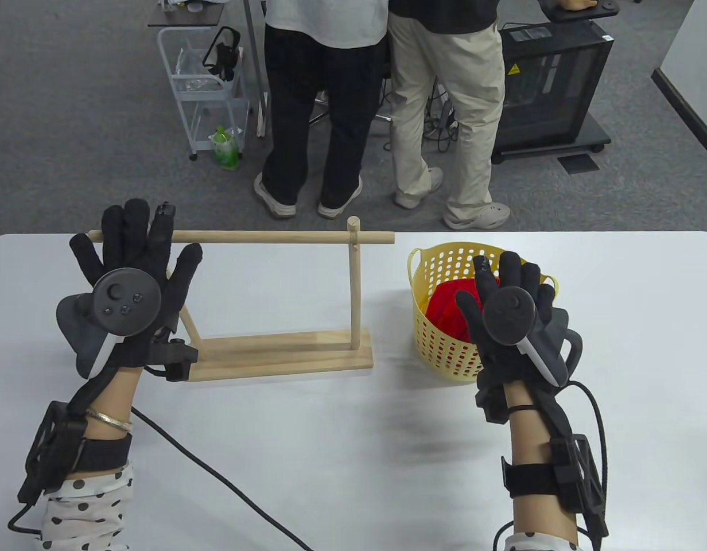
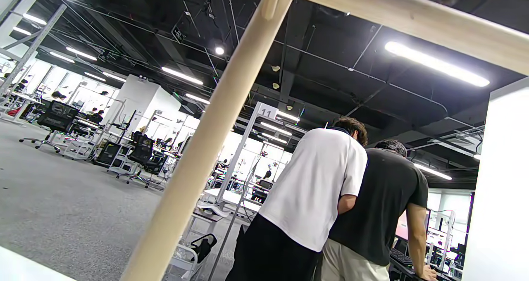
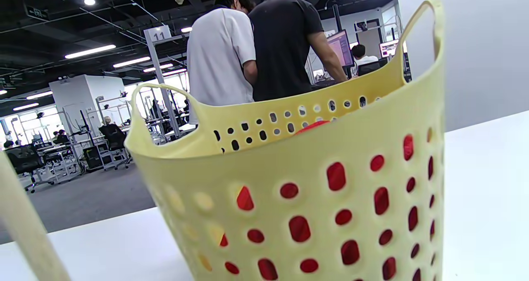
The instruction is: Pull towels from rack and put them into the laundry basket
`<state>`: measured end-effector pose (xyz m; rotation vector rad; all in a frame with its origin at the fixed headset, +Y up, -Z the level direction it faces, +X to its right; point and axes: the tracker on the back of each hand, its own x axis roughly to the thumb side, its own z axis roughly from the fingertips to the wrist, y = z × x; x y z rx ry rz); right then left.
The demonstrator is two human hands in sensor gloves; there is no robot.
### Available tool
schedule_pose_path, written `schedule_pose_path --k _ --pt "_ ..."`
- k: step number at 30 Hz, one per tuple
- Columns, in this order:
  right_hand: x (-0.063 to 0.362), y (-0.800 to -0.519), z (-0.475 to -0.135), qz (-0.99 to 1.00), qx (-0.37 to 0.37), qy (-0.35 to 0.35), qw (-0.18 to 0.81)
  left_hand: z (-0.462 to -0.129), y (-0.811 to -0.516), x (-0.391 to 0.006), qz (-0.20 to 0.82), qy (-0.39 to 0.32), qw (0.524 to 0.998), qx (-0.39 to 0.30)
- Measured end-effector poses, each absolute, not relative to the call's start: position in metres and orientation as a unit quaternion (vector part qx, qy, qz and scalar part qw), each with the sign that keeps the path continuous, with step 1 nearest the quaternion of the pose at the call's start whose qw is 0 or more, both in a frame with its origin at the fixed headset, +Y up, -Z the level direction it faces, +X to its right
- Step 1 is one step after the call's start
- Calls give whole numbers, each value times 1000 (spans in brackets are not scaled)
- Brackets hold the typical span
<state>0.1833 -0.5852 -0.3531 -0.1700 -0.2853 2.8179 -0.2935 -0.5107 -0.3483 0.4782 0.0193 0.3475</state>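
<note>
The wooden rack (image 1: 284, 350) stands on the white table, and its top rod (image 1: 261, 236) is bare. A red towel (image 1: 448, 307) lies bunched inside the yellow laundry basket (image 1: 439, 344) to the rack's right. My left hand (image 1: 136, 248) is held flat with fingers spread over the rod's left end, holding nothing. With its fingers straight and nothing in them, my right hand (image 1: 505, 281) hovers above the basket's near right rim. The right wrist view shows the basket (image 3: 314, 182) close up, red showing through its holes. In the left wrist view the rack's post (image 2: 206, 148) crosses the frame.
Two people (image 1: 382, 103) stand just beyond the table's far edge. A white wire cart (image 1: 207, 86) and a black cabinet (image 1: 551, 86) are on the floor behind them. A black cable (image 1: 216, 482) trails across the table near my left forearm.
</note>
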Motion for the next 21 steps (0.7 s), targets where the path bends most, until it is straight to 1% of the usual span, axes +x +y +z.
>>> schedule_pose_path --k 9,12,17,21 --pt "182 -592 -341 981 -44 -120 146 -349 -513 -292 163 15 955 247" --pt "179 -593 -339 980 -32 -128 148 -345 -512 -291 162 6 954 253" --pt "167 -590 -329 976 -8 -169 136 -328 -515 -286 144 -34 949 280" --pt "148 -589 -313 973 31 -190 127 -305 -528 -281 144 -81 940 298"
